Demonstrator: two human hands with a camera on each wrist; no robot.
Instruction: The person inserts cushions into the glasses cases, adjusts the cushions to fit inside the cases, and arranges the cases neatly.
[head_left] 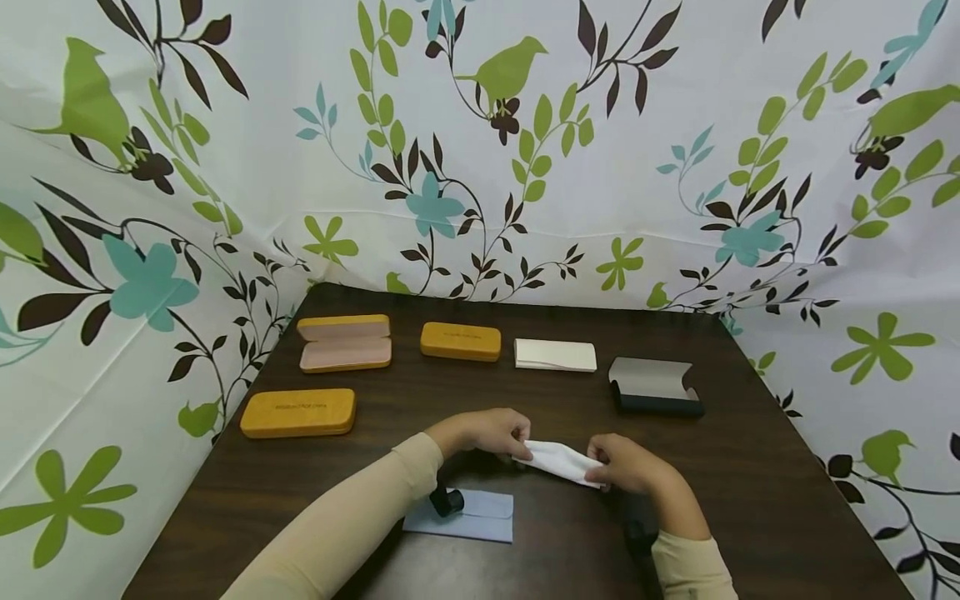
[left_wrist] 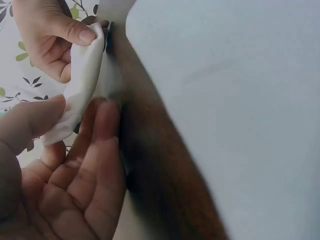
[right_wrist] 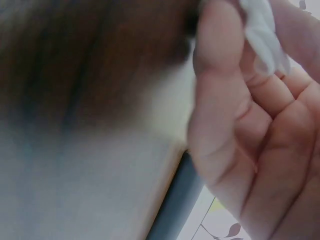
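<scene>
A folded white cloth (head_left: pixel 561 461) stretches between my two hands above the table. My left hand (head_left: pixel 491 432) pinches its left end between thumb and fingers. At the other end, my right hand (head_left: pixel 628 463) grips it in the same way. In the left wrist view the cloth (left_wrist: pixel 86 82) looks thick and layered, with the right hand (left_wrist: pixel 50 37) holding its far end. The right wrist view shows a crumpled end of the cloth (right_wrist: pixel 264 40) between thumb and fingers. Below my left wrist lies a light blue flat pouch (head_left: pixel 486 515), partly covered by the wrist camera.
A yellow case (head_left: pixel 298 414) lies at left, with an open yellow case (head_left: pixel 346 356) behind it. Along the back are another yellow case (head_left: pixel 461 342), a white flat case (head_left: pixel 555 356) and an open black case with a grey lining (head_left: pixel 656 388). Patterned curtains surround the dark table (head_left: pixel 750 500).
</scene>
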